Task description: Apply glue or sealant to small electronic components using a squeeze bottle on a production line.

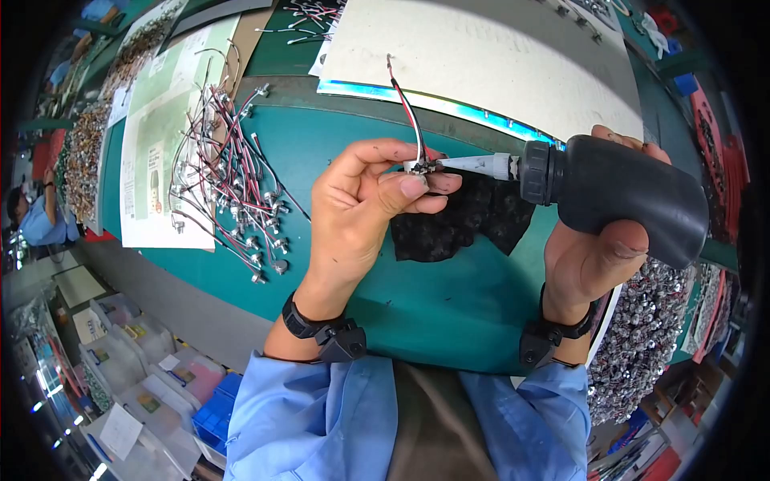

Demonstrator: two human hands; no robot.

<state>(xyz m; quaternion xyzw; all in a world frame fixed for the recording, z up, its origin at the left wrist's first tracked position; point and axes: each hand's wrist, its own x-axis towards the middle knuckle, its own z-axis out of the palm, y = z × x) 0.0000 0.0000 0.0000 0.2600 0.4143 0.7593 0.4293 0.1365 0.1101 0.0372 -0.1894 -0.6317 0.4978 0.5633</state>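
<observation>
My left hand (353, 200) pinches a small wired metal part (418, 167) between thumb and fingers, above the green mat. Its red, black and white wires (409, 112) stick up and away from me. Wrapped in my right hand (585, 260) is a black squeeze bottle (630, 188), tilted onto its side. The bottle's white tapered nozzle (481, 165) points left, with its tip at or very near the part; I cannot tell if they touch. A crumpled black cloth (437, 228) lies on the mat beneath both hands.
Left on the green table (425, 309), a heap of similar wired parts (233, 184) lies partly over a printed sheet (143, 192). A large cream board (481, 48) lies at the back. Many metal parts (642, 345) are massed at the right. Plastic bins (148, 341) stand lower left.
</observation>
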